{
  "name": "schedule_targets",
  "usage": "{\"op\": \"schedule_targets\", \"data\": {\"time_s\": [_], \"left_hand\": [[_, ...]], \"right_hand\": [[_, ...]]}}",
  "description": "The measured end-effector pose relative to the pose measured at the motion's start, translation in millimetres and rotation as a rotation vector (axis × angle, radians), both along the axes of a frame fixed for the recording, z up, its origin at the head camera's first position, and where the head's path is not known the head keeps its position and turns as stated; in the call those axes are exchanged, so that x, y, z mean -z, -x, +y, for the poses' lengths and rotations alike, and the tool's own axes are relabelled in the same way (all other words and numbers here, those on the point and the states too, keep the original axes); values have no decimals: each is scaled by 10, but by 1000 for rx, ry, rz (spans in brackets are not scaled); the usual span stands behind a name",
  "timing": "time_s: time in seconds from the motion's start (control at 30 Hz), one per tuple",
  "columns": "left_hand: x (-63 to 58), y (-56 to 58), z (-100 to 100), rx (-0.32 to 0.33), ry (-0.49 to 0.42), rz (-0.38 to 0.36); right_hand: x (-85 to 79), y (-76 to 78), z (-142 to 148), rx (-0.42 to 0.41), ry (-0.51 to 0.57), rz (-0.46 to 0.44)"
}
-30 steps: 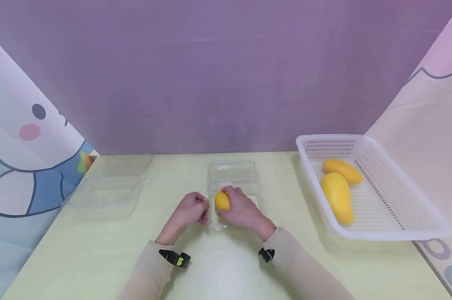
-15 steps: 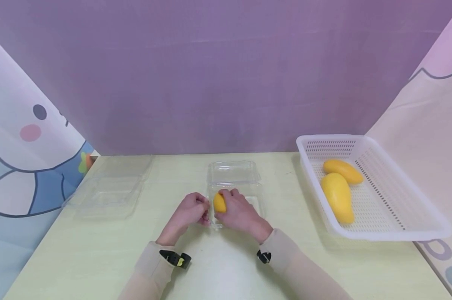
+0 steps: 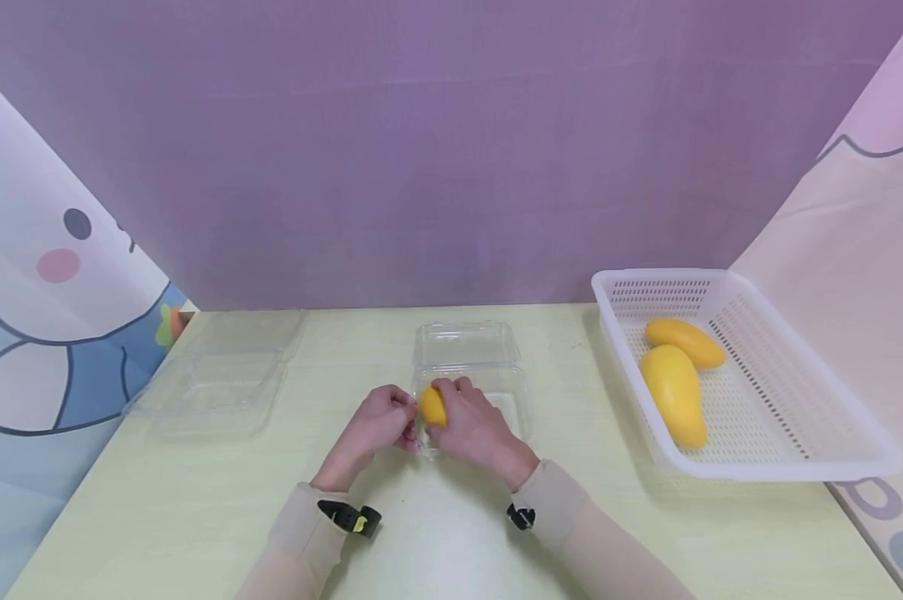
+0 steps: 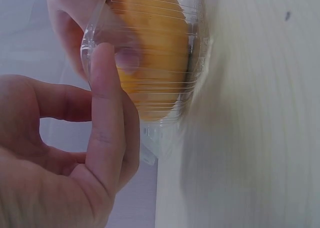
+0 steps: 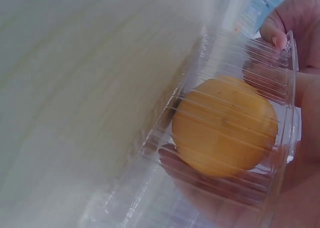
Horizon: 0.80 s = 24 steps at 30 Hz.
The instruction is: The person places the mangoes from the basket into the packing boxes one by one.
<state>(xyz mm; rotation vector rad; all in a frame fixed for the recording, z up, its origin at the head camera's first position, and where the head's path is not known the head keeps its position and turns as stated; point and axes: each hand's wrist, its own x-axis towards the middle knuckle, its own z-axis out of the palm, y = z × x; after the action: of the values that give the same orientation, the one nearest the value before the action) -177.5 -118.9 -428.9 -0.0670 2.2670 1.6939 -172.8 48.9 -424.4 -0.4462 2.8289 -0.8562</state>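
A clear hinged plastic clamshell box stands at the middle of the table, its lid laid back away from me. My right hand grips a yellow mango inside the base, at its left side. Through the ribbed wall in the right wrist view, the mango shows with fingers curled around it. At the left rim, my left hand pinches the box's edge between thumb and finger. The left wrist view has the mango close behind the clear wall.
At the right, a white perforated plastic basket holds two more mangoes. Clear plastic boxes lie on the table's left side. A purple backdrop rises behind the table.
My right hand has moved left with the mango, bringing it toward the left wall of the box. The left hand has stayed at the rim.
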Motion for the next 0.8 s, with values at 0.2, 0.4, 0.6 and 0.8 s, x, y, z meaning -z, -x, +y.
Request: {"op": "schedule_targets", "data": {"time_s": [0.2, 0.4, 0.6, 0.8], "left_hand": [[10, 10, -3, -1, 5, -1], [8, 13, 2, 1, 6, -9], [-4, 8, 6, 0, -1, -9], [-30, -1, -1, -3, 5, -17]], "right_hand": [[2, -16, 2, -8, -26, 24], [-31, -28, 19, -16, -19, 6], [-101, -45, 46, -38, -29, 9], [-240, -82, 78, -63, -69, 39]]}}
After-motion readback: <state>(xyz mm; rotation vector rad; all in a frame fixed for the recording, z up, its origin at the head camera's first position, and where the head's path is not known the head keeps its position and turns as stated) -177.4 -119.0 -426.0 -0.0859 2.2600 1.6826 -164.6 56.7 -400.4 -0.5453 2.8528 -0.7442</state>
